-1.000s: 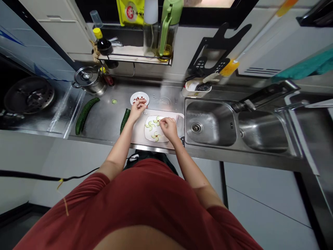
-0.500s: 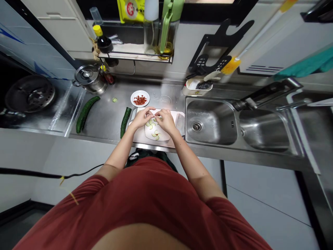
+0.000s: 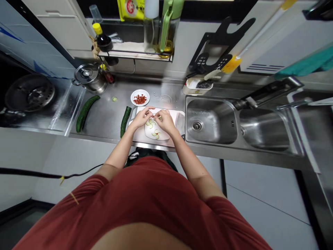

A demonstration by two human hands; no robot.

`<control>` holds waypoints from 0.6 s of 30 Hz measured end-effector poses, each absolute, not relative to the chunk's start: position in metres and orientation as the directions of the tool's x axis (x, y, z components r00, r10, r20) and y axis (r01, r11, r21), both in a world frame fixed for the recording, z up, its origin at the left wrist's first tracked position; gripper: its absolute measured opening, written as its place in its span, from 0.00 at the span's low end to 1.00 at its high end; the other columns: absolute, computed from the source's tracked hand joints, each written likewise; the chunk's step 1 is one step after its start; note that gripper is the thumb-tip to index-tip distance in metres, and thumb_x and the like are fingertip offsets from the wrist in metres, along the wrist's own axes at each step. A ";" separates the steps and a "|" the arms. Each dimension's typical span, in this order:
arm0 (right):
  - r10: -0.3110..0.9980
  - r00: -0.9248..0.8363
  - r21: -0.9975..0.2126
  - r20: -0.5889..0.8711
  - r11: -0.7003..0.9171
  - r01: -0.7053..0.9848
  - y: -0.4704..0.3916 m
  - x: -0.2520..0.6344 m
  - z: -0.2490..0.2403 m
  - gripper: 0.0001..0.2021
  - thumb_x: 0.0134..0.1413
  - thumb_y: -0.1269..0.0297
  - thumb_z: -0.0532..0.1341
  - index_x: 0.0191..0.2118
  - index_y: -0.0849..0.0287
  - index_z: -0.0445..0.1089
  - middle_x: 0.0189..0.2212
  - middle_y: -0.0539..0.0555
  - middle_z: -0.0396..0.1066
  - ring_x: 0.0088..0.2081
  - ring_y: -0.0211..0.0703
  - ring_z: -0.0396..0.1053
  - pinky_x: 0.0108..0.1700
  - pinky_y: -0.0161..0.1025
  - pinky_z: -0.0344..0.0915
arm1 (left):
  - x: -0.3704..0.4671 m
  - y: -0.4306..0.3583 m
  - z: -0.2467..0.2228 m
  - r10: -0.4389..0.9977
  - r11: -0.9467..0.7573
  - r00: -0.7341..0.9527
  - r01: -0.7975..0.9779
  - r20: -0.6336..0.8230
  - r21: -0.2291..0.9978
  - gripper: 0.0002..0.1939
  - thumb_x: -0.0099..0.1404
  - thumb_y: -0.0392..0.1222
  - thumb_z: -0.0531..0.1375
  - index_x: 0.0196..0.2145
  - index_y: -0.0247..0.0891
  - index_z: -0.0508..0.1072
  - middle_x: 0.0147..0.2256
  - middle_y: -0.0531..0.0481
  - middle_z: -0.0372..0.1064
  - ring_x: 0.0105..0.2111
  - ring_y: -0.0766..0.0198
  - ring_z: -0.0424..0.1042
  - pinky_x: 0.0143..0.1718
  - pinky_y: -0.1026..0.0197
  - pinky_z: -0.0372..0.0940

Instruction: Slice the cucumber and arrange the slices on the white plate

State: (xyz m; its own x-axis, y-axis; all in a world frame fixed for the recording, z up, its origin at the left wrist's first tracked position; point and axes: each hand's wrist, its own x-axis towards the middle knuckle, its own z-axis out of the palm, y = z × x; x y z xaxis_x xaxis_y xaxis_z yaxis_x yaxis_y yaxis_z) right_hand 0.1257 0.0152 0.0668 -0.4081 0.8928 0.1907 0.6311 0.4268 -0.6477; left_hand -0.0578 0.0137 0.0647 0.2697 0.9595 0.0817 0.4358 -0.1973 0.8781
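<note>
My left hand [image 3: 142,117] and my right hand [image 3: 163,119] meet fingertip to fingertip over the far part of a white plate [image 3: 164,136]. Both hands are pinched around something small; a speck of red shows between the fingertips, too small to name. Thin cucumber slices [image 3: 156,134] lie in curved pinwheel shapes on the plate, one with a red bit at its centre. Beneath the plate is a white cutting board [image 3: 137,137]. A small white dish [image 3: 132,98] of chopped red pieces [image 3: 140,99] stands just beyond my left hand.
A cut cucumber [image 3: 125,121] lies left of the board, a whole one [image 3: 85,113] farther left. A knife [image 3: 180,123] rests on the board's right side, beside the sink [image 3: 212,121]. A steel pot [image 3: 90,78] and a cucumber end [image 3: 114,99] are at the back left.
The fingers of both hands have shifted slightly, and a red speck now shows between them. The other things have stayed in place.
</note>
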 end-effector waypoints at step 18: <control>0.876 -0.478 -0.468 -0.067 0.396 0.790 0.015 0.110 0.016 0.10 0.62 0.66 0.53 0.39 0.59 0.72 0.38 0.58 0.71 0.43 0.49 0.61 0.42 0.40 0.57 | -0.071 0.000 0.006 0.996 0.011 0.051 0.730 -0.070 0.683 0.10 0.62 0.40 0.57 0.41 0.40 0.75 0.36 0.50 0.73 0.34 0.63 0.69 0.40 0.61 0.62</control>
